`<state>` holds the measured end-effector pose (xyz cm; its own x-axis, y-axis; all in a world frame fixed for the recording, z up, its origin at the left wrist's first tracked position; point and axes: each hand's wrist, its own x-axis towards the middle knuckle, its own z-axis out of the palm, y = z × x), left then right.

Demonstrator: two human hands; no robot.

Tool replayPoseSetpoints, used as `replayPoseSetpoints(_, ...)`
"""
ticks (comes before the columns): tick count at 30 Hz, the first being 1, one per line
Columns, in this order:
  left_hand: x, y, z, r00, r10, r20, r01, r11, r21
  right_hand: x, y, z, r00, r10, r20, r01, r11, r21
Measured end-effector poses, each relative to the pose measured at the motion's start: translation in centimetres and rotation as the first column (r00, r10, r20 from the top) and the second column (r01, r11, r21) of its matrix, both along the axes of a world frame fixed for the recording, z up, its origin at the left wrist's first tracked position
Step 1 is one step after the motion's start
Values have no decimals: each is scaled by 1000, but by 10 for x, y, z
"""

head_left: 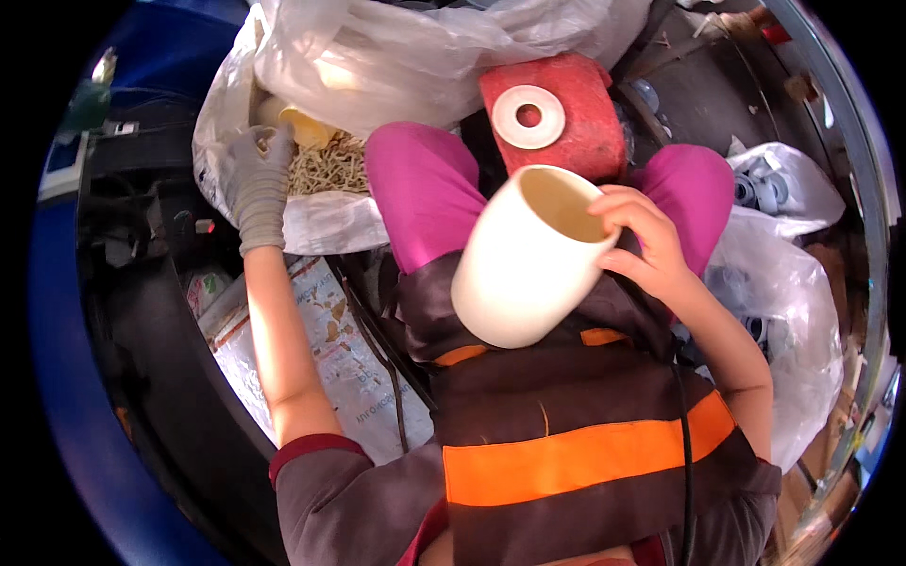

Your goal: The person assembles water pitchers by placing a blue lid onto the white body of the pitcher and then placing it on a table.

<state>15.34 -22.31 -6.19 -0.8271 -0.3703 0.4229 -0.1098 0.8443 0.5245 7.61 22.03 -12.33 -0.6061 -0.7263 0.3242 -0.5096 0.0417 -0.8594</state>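
Observation:
My right hand (pixel 646 236) is bare and grips the rim of a cream-coloured plastic cylinder (pixel 519 269), with fingers at the open end and the thumb on the outer wall. The cylinder is tilted above my lap, its mouth facing up and away. My left hand (pixel 257 170), in a grey knit glove, is at the left side of a white sack (pixel 330 226) of small tan pieces (pixel 330 168). Its fingers are curled beside a cream-and-yellow rounded piece (pixel 307 127); whatever they hold is hidden.
Between my knees stands a scuffed red block (pixel 557 94) bearing a white ring-shaped disc (pixel 528 117). Clear plastic sheeting (pixel 425 47) drapes the far side. Bags of grey plastic parts (pixel 783 311) lie at the right. A printed sheet (pixel 335 358) and dark cables (pixel 377 349) are at the left.

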Motion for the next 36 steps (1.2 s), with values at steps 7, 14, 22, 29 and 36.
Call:
replayPoseSetpoints(7,-38,172,10,527,-790,313,304,519,799,-23,-1,27,987,-75,140,79,996,-27)
replayPoseSetpoints(14,-79,172,-20,405,-881,245,157,331,930,-13,224,-45,637,-701,321,185,542,820)
replayPoseSetpoints(22,-98,166,-4,345,-813,469,58,517,854,60,323,-165,682,-674,-285,214,-189,958)
replayPoseSetpoints(29,-98,201,-21,342,-886,315,192,393,899,93,373,-201,437,-815,-381,258,-292,921)
replayPoseSetpoints(36,-106,185,-33,283,-873,398,488,488,723,58,363,-146,-43,-956,291,461,240,854)
